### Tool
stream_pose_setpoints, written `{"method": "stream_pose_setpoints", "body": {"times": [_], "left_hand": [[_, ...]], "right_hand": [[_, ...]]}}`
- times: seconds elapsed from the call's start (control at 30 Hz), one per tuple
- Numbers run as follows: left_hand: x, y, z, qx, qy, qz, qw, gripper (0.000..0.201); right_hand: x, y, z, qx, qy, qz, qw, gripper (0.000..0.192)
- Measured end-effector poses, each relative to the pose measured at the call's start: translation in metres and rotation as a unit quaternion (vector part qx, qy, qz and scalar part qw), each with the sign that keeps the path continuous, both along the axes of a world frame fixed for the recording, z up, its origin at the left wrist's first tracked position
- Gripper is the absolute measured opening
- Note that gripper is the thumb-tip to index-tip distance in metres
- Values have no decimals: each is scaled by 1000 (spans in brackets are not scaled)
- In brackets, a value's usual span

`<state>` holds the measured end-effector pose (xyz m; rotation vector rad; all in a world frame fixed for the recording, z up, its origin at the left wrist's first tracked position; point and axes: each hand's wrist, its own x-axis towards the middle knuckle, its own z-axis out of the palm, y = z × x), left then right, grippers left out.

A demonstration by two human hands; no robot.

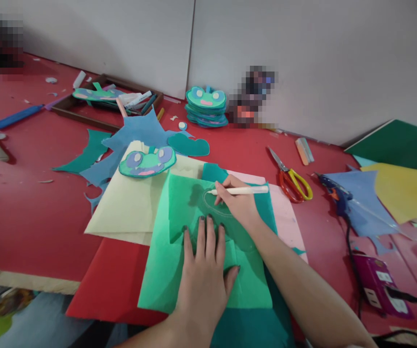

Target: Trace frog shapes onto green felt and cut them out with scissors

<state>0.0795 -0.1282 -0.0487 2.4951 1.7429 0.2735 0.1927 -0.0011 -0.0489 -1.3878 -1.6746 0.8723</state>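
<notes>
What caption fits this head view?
Left hand flattens green felt sheet while right hand traces on it with a white pen.

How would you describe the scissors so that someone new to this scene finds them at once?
Start at the red table and find the right hand holding a white pen over the green sheet. Just to the right of that pen lie the scissors, blades pointing toward the wall. One red and one yellow handle loop set them apart from the blue glue gun beside them.
</notes>
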Motion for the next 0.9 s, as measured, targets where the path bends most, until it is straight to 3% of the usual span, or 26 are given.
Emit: {"method": "stream_pose_setpoints", "body": {"times": [0.13, 0.9], "left_hand": [[0, 0, 0, -1, 0, 2, 1000, 60], [0, 0, -1, 2, -2, 3, 1000, 60]], "right_hand": [[0, 0, 0, -6, -8, 21, 1000, 28], [-1, -1, 0, 11, -23, -11, 1000, 30]]}}
